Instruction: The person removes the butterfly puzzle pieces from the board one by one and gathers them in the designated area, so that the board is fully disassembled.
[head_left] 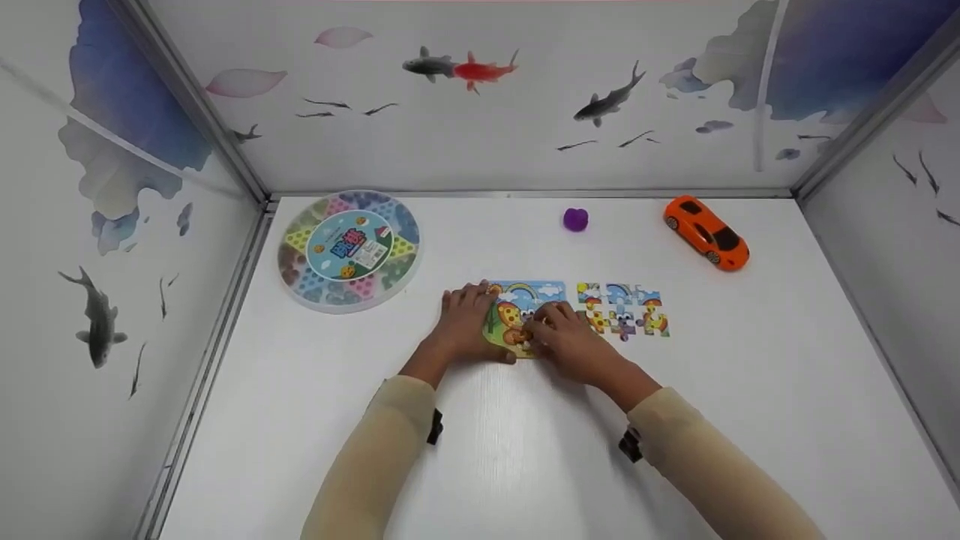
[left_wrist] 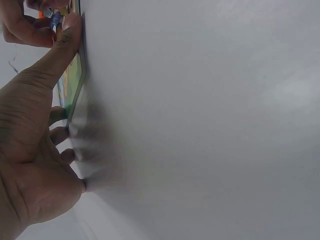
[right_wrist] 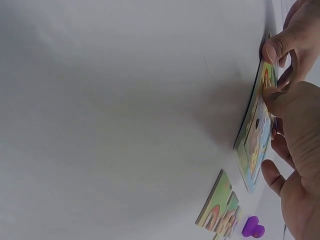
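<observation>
A colourful jigsaw board (head_left: 555,289) with a rainbow and a cartoon scene lies flat on the white table. My left hand (head_left: 466,326) spans its left side, fingertips at the far edge and thumb on the near edge. Over the board's right half, my right hand (head_left: 571,341) bends its fingers and pinches a small puzzle piece (left_wrist: 55,20), mostly hidden by the fingertips. To the right of the board lie several loose puzzle pieces (head_left: 619,294) in two rows; some of these pieces (right_wrist: 216,200) also show low in the right wrist view.
A round Chinese checkers box (head_left: 409,262) lies at the back left. Behind the loose pieces sits a small purple object (head_left: 576,220), and an orange toy car (head_left: 706,233) stands at the back right. Walls with painted fish (head_left: 480,71) enclose the table (head_left: 495,465) on three sides.
</observation>
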